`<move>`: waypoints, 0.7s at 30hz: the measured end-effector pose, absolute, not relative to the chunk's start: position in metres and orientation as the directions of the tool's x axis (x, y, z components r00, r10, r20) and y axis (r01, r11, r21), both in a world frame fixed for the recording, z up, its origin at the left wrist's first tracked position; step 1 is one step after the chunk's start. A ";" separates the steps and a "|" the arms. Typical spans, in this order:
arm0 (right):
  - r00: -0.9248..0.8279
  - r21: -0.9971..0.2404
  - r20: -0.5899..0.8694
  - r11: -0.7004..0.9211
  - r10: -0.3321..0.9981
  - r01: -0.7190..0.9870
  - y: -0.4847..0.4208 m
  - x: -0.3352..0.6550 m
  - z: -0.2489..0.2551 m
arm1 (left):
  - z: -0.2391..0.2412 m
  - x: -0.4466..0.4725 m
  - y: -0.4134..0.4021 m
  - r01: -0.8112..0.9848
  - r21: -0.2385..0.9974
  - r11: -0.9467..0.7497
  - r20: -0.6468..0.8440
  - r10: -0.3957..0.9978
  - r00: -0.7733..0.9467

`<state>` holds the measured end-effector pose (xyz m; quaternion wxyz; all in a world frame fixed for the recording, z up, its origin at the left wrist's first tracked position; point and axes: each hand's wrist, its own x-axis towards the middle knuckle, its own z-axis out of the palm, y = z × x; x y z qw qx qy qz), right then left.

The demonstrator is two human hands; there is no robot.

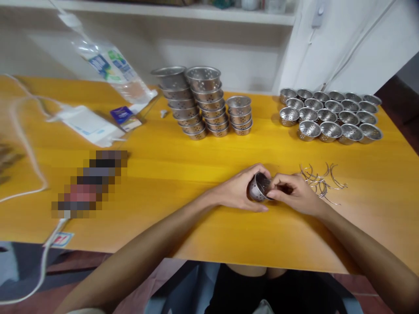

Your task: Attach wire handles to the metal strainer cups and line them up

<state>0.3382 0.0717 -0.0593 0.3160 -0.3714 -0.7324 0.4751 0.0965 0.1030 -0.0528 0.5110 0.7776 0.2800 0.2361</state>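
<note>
A small perforated metal strainer cup (256, 190) lies tilted on its side, its mouth facing right. My left hand (244, 187) curls around it from the left, fingers over the top and thumb below. At the cup's mouth, the thumb and fingers of my right hand (291, 190) are pinched together by the rim. Whatever sits between those right fingertips is hidden. Just beyond my right hand, a loose pile of thin curved wires (322, 185) is spread on the yellow table (216, 237).
Stacked strainer cups (214, 107) stand at the back middle, with a shorter stack (240, 115) beside them. Rows of single cups (330, 131) fill the back right. To the left are a plastic bottle (114, 72), a white packet (90, 126), a blurred-out object (90, 183) and white cables (28, 139).
</note>
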 end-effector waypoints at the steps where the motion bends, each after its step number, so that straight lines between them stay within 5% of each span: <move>1: -0.522 -0.920 0.113 0.288 0.846 0.267 0.071 0.337 -0.060 | -0.053 0.097 0.102 0.181 0.933 -0.311 0.086 0.681 0.727; 21: -0.471 -0.931 0.140 0.278 0.871 0.238 0.066 0.320 -0.060 | -0.054 0.100 0.098 0.169 0.955 -0.242 0.049 0.694 0.718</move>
